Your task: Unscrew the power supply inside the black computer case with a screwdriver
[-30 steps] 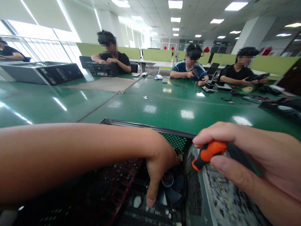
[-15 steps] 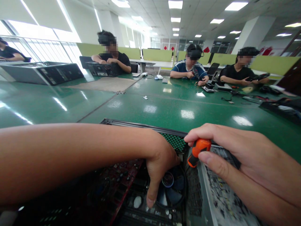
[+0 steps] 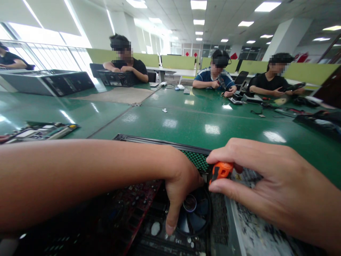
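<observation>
My right hand (image 3: pixel 269 181) pinches an orange-and-black screwdriver handle (image 3: pixel 222 170) between thumb and fingers, above the far right corner of an open computer case (image 3: pixel 160 140). The screwdriver's tip is hidden. My left hand (image 3: pixel 181 188) reaches down into the case around a round black cooling fan (image 3: pixel 195 217). Its thumb points down along the fan's left side, and its other fingers curl over the far side, partly hidden. Left of the fan, a red circuit board (image 3: pixel 138 202) stands in the case under my forearm.
A loose circuit board (image 3: pixel 50 131) lies on the green table (image 3: pixel 186 121) at left. Another computer case (image 3: pixel 50 81) stands farther back. Several co-workers sit across the table, one with a power drill (image 3: pixel 222 83). Cables and dark parts (image 3: pixel 319 119) lie at right.
My right hand has shifted slightly left and rolled over, turning the screwdriver handle's end toward me. A circuit board now shows on the table at left. My left hand stays put.
</observation>
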Demonstrator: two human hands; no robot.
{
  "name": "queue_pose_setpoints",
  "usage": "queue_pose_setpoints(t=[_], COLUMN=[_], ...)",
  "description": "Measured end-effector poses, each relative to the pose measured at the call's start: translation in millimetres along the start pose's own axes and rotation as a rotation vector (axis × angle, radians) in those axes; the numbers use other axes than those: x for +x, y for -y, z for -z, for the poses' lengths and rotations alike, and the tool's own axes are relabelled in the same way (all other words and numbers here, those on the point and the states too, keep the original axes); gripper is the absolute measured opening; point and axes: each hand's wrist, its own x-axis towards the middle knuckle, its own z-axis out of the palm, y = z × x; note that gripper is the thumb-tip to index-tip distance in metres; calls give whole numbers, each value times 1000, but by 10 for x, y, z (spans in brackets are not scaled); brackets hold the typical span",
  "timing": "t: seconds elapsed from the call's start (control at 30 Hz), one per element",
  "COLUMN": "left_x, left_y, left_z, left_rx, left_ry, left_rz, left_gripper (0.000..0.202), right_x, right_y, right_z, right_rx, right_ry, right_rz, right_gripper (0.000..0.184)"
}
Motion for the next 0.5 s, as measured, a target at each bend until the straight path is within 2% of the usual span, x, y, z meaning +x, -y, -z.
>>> queue_pose_setpoints(t=[0.07,0.13,0.2,0.3,0.43,0.5], left_x=[5,16,31,42,11,-15], left_y=[-13,-21,-26,-42,-71,-70], left_z=[2,-3,-9,-3,14,-3], left_rx=[12,33,57,75,95,91], left_ry=[8,-38,-79,-61,-39,-77], left_rz=[1,-20,-20,26,22,13], left_gripper=[86,92,100,106,101,96], right_x=[-13,-38,-65,-80,-75,-96], right_y=[4,24,39,33,60,139], right_z=[0,-2,-4,3,36,35], right_rx=[7,21,10,-31,-14,23], right_ry=[-6,-8,0,16,-29,-58], right_rz=[13,22,25,16,-33,-85], right_gripper=[21,22,32,42,37,32])
